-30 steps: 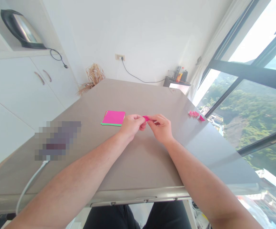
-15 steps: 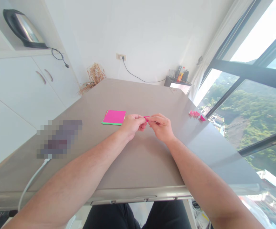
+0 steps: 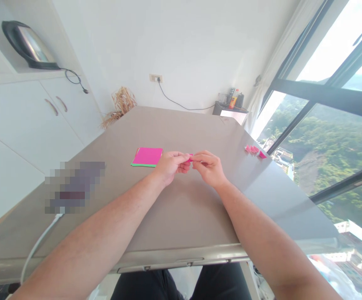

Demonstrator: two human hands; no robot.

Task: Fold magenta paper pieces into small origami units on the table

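My left hand (image 3: 171, 166) and my right hand (image 3: 210, 167) meet just above the middle of the grey table (image 3: 174, 216). Both pinch a small folded pink paper piece (image 3: 190, 157), of which only a sliver shows between the fingertips. A stack of square paper sheets (image 3: 147, 156), pink on top with green beneath, lies flat just left of my left hand. Several small folded pink pieces (image 3: 255, 151) sit in a row near the table's right edge.
A blurred-out object (image 3: 73, 187) with a white cable (image 3: 37, 246) lies at the table's left. White cabinets (image 3: 27, 121) stand on the left, dried grass (image 3: 121, 102) at the far corner, a small stand with bottles (image 3: 232, 102) at the back, a large window (image 3: 330, 125) on the right.
My fingers have closed further over the pink piece, so less of it shows. The hands have stayed in the same spot; the view has shifted slightly.
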